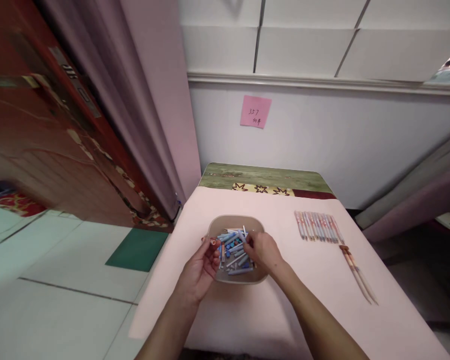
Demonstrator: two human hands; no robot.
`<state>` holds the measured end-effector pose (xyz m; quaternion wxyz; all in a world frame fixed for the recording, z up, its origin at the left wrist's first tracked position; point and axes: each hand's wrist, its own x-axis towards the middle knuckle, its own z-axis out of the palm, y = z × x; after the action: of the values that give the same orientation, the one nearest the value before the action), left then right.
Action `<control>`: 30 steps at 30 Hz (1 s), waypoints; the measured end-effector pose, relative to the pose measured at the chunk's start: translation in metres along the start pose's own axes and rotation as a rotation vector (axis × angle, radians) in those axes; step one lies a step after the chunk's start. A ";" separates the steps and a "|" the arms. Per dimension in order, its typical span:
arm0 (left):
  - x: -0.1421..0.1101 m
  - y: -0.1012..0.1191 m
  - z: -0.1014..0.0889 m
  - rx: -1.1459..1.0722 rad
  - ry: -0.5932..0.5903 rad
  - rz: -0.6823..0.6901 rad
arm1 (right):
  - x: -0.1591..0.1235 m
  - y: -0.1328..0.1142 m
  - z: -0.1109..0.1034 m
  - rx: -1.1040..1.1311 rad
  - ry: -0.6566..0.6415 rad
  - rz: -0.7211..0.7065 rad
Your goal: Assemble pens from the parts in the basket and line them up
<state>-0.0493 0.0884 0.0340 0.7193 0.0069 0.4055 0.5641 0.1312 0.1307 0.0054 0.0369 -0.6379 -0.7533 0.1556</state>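
Note:
A beige plastic bin [261,275] stands on the cloth-covered table, filled with loose blue pen parts [240,271], thin white tubes and small blue caps. At the bin's left rim, my left hand [200,267] pinches a short reddish, see-through pen barrel [212,242], its open end facing me. My right hand [264,250] reaches over the right side of the bin, fingers closed at a pale blue piece [241,236]. Whether they grip that piece or another one is hidden by the fingers.
Right of the bin, several patterned pen barrels [318,226] lie in a neat row. Below them are two long pieces [359,275] with orange-brown tops and pale pointed ends. A pink note [255,112] sticks to the wall behind the table [285,215]. A wooden door [60,140] stands left.

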 end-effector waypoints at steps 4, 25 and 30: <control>0.005 0.002 -0.001 -0.005 -0.017 -0.023 | -0.007 0.024 -0.011 0.227 0.109 -0.004; -0.003 0.011 -0.002 -0.028 -0.037 0.026 | 0.019 0.011 -0.013 -0.026 0.036 -0.050; -0.004 0.013 -0.002 -0.030 -0.023 0.040 | 0.036 0.022 -0.024 -0.104 0.091 -0.029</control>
<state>-0.0611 0.0887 0.0407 0.7125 0.0108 0.3883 0.5844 0.1519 0.1728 0.0171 0.0400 -0.6345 -0.7670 0.0864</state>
